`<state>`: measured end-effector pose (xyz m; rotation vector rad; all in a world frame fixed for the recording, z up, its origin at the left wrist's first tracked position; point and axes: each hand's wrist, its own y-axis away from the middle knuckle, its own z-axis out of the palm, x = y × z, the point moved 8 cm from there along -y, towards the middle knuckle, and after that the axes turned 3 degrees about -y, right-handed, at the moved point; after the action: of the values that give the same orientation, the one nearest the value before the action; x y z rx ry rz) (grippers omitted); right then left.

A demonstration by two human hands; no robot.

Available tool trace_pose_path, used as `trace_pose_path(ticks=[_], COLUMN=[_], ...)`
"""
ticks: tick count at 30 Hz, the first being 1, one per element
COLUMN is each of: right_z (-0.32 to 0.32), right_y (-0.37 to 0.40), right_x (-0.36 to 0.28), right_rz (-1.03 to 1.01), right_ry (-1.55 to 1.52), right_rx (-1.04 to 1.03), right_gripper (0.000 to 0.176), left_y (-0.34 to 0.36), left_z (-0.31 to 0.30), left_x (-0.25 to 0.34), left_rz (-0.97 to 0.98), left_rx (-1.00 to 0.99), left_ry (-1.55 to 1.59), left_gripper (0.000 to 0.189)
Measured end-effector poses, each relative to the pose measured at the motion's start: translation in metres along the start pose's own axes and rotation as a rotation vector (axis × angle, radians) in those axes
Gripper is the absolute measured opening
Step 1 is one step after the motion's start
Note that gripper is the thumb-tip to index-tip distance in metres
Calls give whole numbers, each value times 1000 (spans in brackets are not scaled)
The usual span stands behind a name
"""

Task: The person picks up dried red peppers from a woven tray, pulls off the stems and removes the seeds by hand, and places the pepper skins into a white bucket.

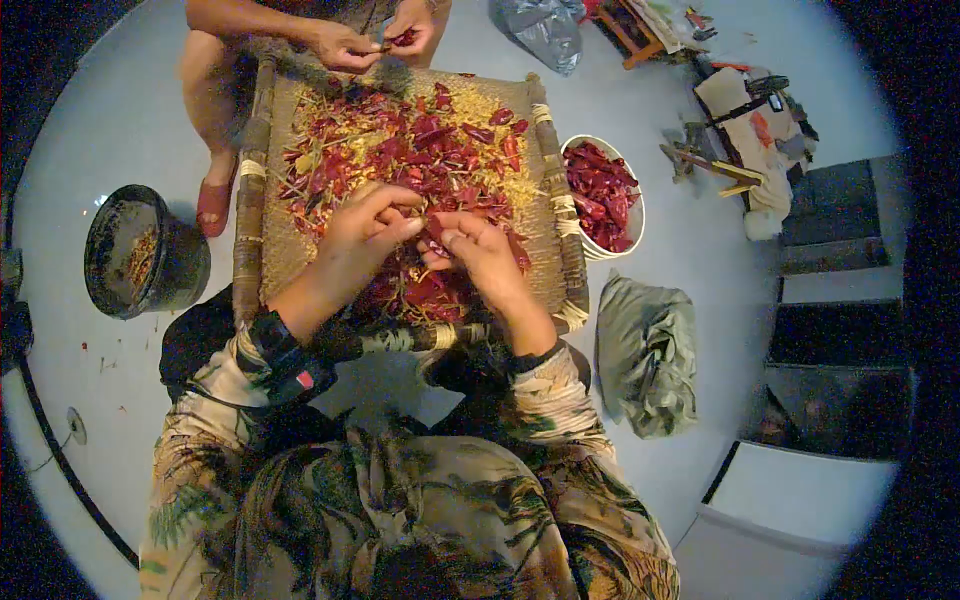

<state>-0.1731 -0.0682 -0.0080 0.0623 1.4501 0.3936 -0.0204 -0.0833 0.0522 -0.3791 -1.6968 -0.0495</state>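
Nearest the camera are the wearer's camouflage clothes, their sleeves reaching forward to two bare hands over a woven tray. The right hand has its fingers curled around a red dried pepper, pinching it. The left hand comes in from the other side, thumb and fingertips closed together just beside the pepper; whether they grip part of it is too small to tell. The pepper is held above the heap of red peppers spread over the tray, with yellow seeds and stems scattered among them. The tray's frame is wrapped with pale cord at its corners. Across the tray, another person's two hands meet at a small dark red piece, fingers pinched, and a red slipper shows on that person's foot. On the floor, a black bucket with stems inside stands left of the tray; a white bucket filled with red peppers stands close to its right side, and a crumpled greenish bag lies below that bucket in view.
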Motion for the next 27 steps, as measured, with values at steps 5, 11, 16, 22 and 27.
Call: trace_pose_path(ticks=[5, 11, 16, 22, 27], right_z=[13, 30, 30, 36, 38], right_y=[2, 9, 13, 21, 24], right_x=[-2, -31, -39, -47, -50], right_rz=[15, -261, -380, -427, -477], right_ry=[-38, 308, 478, 616, 593], right_rx=[-30, -47, 29, 95, 90], right_gripper=[28, 29, 23, 19, 18], left_y=[-2, 0, 7, 12, 8], left_z=[-2, -2, -1, -6, -2], left_x=[-11, 8, 32, 26, -8], left_rz=[68, 233, 407, 177, -110], left_rx=[-3, 38, 77, 115, 90], left_ry=[-102, -229, -360, -287, 156], left_gripper=[9, 8, 11, 8, 5])
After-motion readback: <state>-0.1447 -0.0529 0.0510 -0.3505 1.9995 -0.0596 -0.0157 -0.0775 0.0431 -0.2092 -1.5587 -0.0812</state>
